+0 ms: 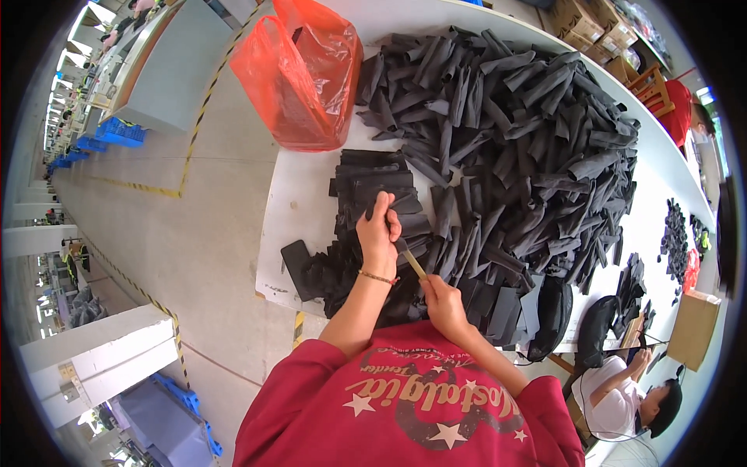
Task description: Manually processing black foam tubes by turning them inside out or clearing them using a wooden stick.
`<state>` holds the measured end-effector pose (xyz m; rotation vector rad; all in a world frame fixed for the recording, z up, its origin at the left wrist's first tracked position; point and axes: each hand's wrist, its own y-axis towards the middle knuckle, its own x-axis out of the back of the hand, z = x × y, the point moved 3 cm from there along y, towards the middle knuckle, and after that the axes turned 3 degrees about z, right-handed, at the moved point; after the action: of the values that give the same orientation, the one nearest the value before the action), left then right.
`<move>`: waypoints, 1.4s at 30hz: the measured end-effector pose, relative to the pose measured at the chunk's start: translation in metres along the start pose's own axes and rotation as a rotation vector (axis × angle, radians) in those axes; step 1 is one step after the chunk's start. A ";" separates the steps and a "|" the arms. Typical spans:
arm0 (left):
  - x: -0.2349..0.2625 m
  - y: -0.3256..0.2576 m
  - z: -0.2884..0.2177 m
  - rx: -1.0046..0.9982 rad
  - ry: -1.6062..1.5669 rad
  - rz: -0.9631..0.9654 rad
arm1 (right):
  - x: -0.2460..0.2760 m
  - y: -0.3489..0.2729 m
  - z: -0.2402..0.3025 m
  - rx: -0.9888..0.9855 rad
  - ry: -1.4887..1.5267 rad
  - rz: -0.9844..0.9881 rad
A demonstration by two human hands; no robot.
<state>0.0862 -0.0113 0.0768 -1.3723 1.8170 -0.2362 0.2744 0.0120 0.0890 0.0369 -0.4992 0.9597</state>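
My left hand [378,233] is closed around a small black fabric piece, partly hidden by the fingers. My right hand [445,305] grips a flat pale-yellow stick [415,264], which slants up toward the left hand. Its far end meets dark material beside my left wrist; I cannot tell whether it is inside the fabric. Beyond the left hand lies a layered stack of flat black fabric pieces [375,167]. A large heap of black fabric strips or tubes [506,117] spreads to the right, and more black pieces [334,268] lie left of my wrist.
A red plastic bag [311,78] stands at the far left of the white table [299,179]. A black phone-like slab [296,263] rests near its left edge. Dark padded objects [554,315] sit at the right. Another person [622,389] in white sits right; cardboard boxes [695,328] stand beyond.
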 end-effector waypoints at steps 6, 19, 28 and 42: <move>-0.003 -0.008 0.019 0.136 -0.043 0.063 | 0.037 -0.046 -0.004 0.078 -0.136 0.028; 0.007 -0.004 0.019 0.195 -0.051 0.156 | 0.032 -0.040 0.015 -0.043 -0.014 0.082; 0.012 0.025 0.006 0.105 -0.295 0.086 | 0.077 -0.069 0.028 -0.079 -0.035 0.019; -0.021 -0.037 0.023 0.109 0.838 0.916 | 0.059 0.088 0.030 0.046 0.260 -0.251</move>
<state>0.1303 0.0003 0.0945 -0.2209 2.8587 -0.4382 0.2211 0.1016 0.1238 0.0146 -0.2254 0.7167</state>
